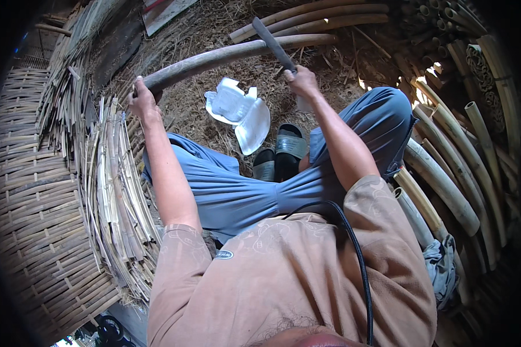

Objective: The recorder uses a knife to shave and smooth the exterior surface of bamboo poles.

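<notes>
My left hand [144, 102] is closed around the near end of a long greyish bamboo pole [208, 62]. The pole runs away to the right, low over the straw-littered ground. In my right hand [301, 81] is the handle of a broad-bladed knife [273, 44]. Its dark blade points up and to the left, overlapping the pole's far part; whether the two touch, I cannot tell. A broken white foam container [251, 124] lies open on the ground between my hands and my sandalled feet [290, 144].
Split bamboo strips [113, 179] are heaped along my left, beside a woven bamboo panel [41, 231]. Thick bamboo poles [442, 185] lean at my right, with a grey cloth [441, 269] near them. More poles [329, 18] lie ahead. A black cable [361, 266] hangs over my shirt.
</notes>
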Demonstrator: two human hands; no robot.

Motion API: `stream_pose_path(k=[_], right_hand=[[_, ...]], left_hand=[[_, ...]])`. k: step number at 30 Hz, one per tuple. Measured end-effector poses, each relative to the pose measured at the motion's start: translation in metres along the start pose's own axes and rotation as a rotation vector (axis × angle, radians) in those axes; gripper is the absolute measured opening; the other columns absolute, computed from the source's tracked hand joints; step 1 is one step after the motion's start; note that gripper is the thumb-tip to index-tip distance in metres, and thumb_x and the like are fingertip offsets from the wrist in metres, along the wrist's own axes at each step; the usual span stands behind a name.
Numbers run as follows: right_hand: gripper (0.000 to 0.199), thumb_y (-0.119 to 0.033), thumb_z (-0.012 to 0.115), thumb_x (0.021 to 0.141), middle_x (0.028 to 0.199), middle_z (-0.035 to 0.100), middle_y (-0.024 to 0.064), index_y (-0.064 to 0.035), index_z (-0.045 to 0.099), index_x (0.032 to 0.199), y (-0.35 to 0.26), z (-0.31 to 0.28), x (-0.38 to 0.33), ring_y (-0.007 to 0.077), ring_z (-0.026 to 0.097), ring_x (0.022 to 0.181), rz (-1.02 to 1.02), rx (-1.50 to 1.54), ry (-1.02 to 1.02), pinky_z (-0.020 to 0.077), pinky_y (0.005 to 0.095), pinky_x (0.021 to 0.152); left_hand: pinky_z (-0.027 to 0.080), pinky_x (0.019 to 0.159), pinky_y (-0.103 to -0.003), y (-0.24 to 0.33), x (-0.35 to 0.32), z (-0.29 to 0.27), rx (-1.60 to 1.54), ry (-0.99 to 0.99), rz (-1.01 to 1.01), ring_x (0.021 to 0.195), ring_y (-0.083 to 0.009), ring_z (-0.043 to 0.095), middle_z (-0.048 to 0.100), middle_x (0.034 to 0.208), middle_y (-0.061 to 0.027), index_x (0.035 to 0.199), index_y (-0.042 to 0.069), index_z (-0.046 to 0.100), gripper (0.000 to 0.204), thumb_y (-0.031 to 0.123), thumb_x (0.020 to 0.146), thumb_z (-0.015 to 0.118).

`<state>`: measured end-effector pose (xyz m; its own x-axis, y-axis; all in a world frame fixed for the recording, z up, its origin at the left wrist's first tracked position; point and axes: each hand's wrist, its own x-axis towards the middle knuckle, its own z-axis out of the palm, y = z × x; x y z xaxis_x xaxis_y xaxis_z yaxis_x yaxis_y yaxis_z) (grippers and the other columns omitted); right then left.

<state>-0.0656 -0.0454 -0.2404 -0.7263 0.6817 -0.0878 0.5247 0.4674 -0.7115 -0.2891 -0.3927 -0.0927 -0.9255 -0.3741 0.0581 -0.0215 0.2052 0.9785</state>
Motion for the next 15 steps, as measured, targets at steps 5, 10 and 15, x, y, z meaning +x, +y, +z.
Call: stream_pose_path(k=[5, 10, 15], right_hand=[[0.043, -0.042, 0.062, 0.091, 0.102, 0.075, 0.0221, -0.0039, 0.075, 0.106, -0.007, -0.01, 0.001, 0.0358, 0.073, 0.101, 0.4, 0.096, 0.104, 0.0559, 0.0463, 0.09], [0.043, -0.037, 0.061, 0.093, 0.108, 0.072, 0.0278, 0.0027, 0.071, 0.107, -0.031, 0.012, -0.018, 0.0404, 0.07, 0.105, 0.061, 0.03, -0.07, 0.0555, 0.0485, 0.094], [0.045, -0.041, 0.064, 0.095, 0.112, 0.072, 0.0235, -0.0027, 0.071, 0.116, -0.03, -0.013, -0.007, 0.0353, 0.072, 0.105, 0.188, 0.1, -0.067, 0.055, 0.0458, 0.092]], left_hand=[[0.059, 0.088, -0.043, -0.005, 0.003, -0.001, 0.026, 0.083, 0.027, 0.106, -0.0341, 0.069, 0.064, 0.124, -0.0277, 0.125, -0.012, 0.061, 0.077, 0.051, 0.083, 0.078], [0.059, 0.087, -0.041, -0.013, 0.007, 0.002, -0.047, 0.042, -0.015, 0.104, -0.0329, 0.07, 0.065, 0.123, -0.0279, 0.128, -0.013, 0.058, 0.08, 0.05, 0.082, 0.078], [0.057, 0.09, -0.04, -0.011, 0.006, -0.003, -0.065, 0.047, -0.054, 0.104, -0.0321, 0.07, 0.066, 0.121, -0.0253, 0.127, -0.01, 0.06, 0.077, 0.048, 0.08, 0.079]])
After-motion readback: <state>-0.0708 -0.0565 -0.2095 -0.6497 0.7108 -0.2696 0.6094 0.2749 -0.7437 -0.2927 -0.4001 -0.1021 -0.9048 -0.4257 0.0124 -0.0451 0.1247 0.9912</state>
